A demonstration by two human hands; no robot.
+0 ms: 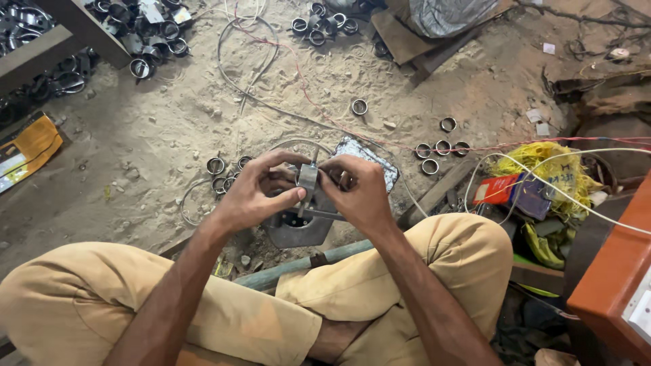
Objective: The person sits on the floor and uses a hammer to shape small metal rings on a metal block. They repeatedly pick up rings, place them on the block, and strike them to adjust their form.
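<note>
I sit cross-legged on a sandy floor. My left hand (254, 190) and my right hand (356, 190) meet over a small grey metal ring piece (308, 176), both pinching it between fingers and thumbs. A thin metal rod (313, 157) sticks up from the piece. Directly below the hands sits a grey metal block (298, 227) with a hole in its top. A greenish pipe (305, 264) lies across the floor by my legs.
Loose metal rings lie on the sand (224, 173), (441, 146), (359, 106), with heaps at the top left (146, 34). Wires (251, 68) trail over the floor. A yellow bundle (542, 169) and an orange box (610, 285) stand at right.
</note>
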